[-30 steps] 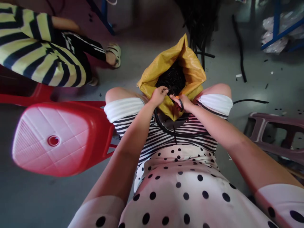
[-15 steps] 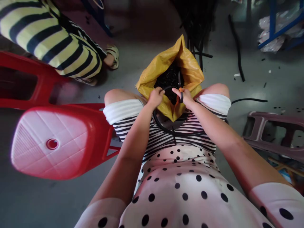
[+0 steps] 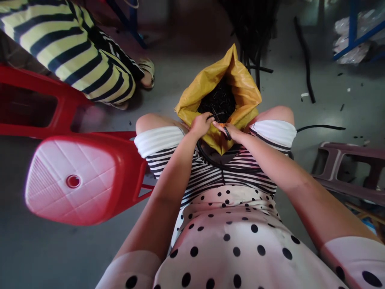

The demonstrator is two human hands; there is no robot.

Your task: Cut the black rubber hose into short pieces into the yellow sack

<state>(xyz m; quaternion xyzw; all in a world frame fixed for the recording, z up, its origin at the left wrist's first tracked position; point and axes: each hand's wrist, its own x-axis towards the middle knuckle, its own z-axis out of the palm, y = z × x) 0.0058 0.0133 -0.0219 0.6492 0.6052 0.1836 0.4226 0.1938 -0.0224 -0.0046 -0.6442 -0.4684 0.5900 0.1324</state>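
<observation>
My left hand (image 3: 200, 125) is closed on the end of a black tube (image 3: 210, 161), which loops back across my lap. Scissors (image 3: 227, 132) with orange and black handles are in my right hand (image 3: 231, 131), their blades pointing up and left beside the tube end. Both hands are close together over the near edge of an open yellow sack (image 3: 195, 94) between my knees. Many short black pieces (image 3: 219, 98) lie inside the sack.
A red stool (image 3: 72, 180) stands at the left, a grey-brown stool (image 3: 331, 162) at the right. Another person's striped clothing (image 3: 81, 56) and sandalled foot show at upper left. Long black tubes (image 3: 252, 28) lie beyond the sack; blue metal legs stand at upper right.
My right hand has moved left towards my left hand, and the scissors have swung from pointing straight up to pointing up and left. The whole view has shifted slightly.
</observation>
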